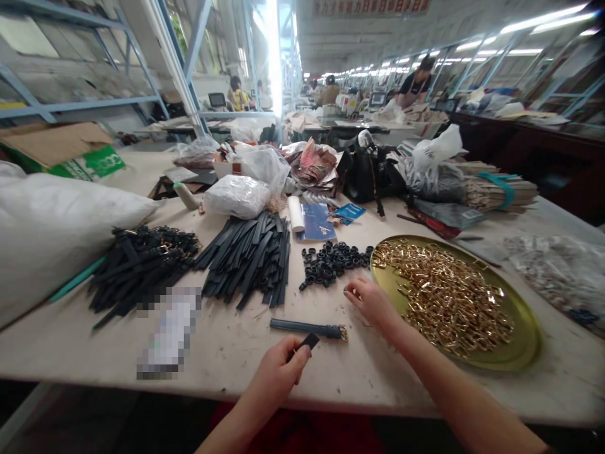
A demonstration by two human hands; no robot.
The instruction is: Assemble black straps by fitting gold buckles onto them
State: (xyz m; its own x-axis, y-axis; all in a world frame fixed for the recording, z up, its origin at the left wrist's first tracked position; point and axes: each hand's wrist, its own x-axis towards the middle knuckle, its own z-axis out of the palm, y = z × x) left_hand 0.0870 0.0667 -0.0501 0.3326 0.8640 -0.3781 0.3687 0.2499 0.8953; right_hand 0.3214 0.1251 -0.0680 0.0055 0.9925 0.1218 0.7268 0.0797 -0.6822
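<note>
My left hand is closed on a short black strap, whose end sticks out past the thumb. Just beyond it on the table lies a black strap with a gold buckle. My right hand hovers between the pile of small black loops and the brass-coloured tray. Its thumb and fingers are pinched together; a tiny dark spot shows at the tips, too small to name. Gold buckles are heaped in the tray. Loose black straps lie fanned out beyond my left hand.
Buckled black straps are piled at the left beside a big white sack. A blurred-out object lies nearer the front edge. Farther back are a blue booklet, a thread cone, plastic bags and a black bag.
</note>
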